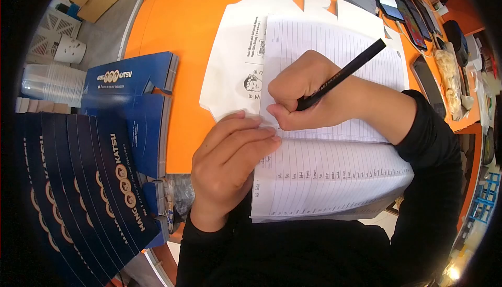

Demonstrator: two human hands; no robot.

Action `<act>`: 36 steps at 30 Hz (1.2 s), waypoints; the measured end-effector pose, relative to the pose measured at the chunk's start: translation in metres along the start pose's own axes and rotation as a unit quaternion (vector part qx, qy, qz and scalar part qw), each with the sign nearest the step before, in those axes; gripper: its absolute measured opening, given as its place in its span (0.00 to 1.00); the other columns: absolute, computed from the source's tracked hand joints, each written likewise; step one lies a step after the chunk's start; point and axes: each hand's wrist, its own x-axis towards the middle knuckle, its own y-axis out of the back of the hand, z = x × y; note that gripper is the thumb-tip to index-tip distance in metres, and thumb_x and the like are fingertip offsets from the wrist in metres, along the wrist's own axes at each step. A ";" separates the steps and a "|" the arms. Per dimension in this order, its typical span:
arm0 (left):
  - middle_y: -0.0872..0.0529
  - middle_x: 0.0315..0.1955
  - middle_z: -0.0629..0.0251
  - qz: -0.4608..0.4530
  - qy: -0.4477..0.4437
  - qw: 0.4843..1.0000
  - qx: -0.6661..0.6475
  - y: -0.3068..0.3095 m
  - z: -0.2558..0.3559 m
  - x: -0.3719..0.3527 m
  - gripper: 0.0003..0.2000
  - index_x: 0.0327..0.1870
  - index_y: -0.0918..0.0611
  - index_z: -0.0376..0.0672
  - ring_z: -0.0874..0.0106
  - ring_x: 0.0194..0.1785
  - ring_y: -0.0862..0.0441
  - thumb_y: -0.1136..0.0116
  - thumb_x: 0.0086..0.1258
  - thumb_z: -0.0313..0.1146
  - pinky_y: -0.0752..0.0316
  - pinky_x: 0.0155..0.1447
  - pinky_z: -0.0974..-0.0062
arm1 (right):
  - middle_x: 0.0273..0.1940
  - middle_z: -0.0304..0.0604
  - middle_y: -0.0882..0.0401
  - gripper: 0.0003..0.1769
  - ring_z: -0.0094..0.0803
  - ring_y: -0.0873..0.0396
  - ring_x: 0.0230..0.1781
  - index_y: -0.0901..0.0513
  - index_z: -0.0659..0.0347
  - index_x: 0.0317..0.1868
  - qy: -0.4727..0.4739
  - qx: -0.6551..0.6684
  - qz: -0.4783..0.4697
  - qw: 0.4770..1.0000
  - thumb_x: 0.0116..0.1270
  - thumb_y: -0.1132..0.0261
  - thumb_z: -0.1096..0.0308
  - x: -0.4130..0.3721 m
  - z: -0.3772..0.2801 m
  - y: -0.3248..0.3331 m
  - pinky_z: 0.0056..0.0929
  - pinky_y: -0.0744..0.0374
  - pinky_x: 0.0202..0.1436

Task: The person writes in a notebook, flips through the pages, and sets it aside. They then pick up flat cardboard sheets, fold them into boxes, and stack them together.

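Observation:
A lined notebook (334, 36) lies open in front of me, its near page (334, 182) bending down at the table's edge and carrying rows of handwriting. My right hand (314, 91) is closed around a black pen (361, 64), whose upper end points to the far right. The pen's tip is hidden behind my fingers, close to the page's left side. Resting flat across the notebook's left edge, near the fold, is my left hand (225, 156), fingers stretched out. Under the notebook is a white cut-out paper sheet (230, 51) with a printed face logo and text.
Blue printed boxes (125, 93) are stacked at the left, with dark blue folded cartons (78, 182) nearer to me. Several phones (413, 25) and a cable line the right back of the orange table (178, 30). Clear plastic containers (52, 85) stand at far left.

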 end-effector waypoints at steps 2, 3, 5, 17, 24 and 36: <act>0.11 0.36 0.62 -0.002 -0.002 1.000 -0.001 0.000 -0.001 0.000 0.11 0.36 0.12 0.41 0.62 0.47 0.15 0.33 0.51 0.18 0.20 0.59 0.62 | 0.15 0.38 0.36 0.23 0.31 0.37 0.14 0.37 0.60 0.17 0.001 0.003 -0.001 1.000 0.59 0.30 0.78 0.000 0.001 0.000 0.27 0.40 0.19; 0.11 0.36 0.62 -0.002 -0.005 1.000 -0.002 0.000 -0.002 0.000 0.11 0.36 0.12 0.41 0.62 0.47 0.15 0.33 0.51 0.18 0.20 0.59 0.62 | 0.15 0.38 0.36 0.23 0.31 0.37 0.14 0.37 0.60 0.17 0.005 0.001 0.000 1.000 0.59 0.30 0.78 0.000 0.002 0.000 0.27 0.40 0.20; 0.11 0.36 0.62 -0.002 -0.008 1.000 -0.002 0.000 -0.002 0.000 0.11 0.36 0.13 0.41 0.62 0.47 0.15 0.33 0.51 0.18 0.20 0.59 0.62 | 0.15 0.37 0.36 0.23 0.31 0.37 0.14 0.37 0.60 0.17 0.014 -0.003 0.003 1.000 0.59 0.30 0.78 0.000 0.003 0.000 0.27 0.40 0.20; 0.11 0.36 0.62 -0.001 -0.005 1.000 0.001 0.000 -0.002 -0.001 0.11 0.36 0.13 0.41 0.62 0.47 0.15 0.33 0.51 0.18 0.20 0.60 0.62 | 0.15 0.38 0.36 0.22 0.32 0.37 0.14 0.37 0.61 0.17 0.013 -0.003 0.024 1.000 0.59 0.31 0.78 0.001 0.002 -0.001 0.27 0.40 0.20; 0.11 0.37 0.62 -0.005 -0.005 1.000 0.003 0.001 -0.002 0.000 0.11 0.36 0.13 0.41 0.62 0.48 0.15 0.32 0.51 0.18 0.20 0.60 0.62 | 0.15 0.38 0.35 0.23 0.33 0.36 0.14 0.37 0.60 0.17 0.016 -0.017 0.020 1.000 0.59 0.30 0.78 0.000 0.002 -0.002 0.28 0.40 0.19; 0.11 0.37 0.62 -0.008 -0.001 1.000 0.000 0.001 0.000 0.001 0.10 0.36 0.13 0.42 0.62 0.47 0.15 0.32 0.53 0.19 0.20 0.60 0.63 | 0.13 0.37 0.36 0.22 0.32 0.37 0.12 0.36 0.58 0.16 -0.004 -0.054 0.046 0.997 0.58 0.30 0.75 0.002 0.004 0.002 0.27 0.39 0.18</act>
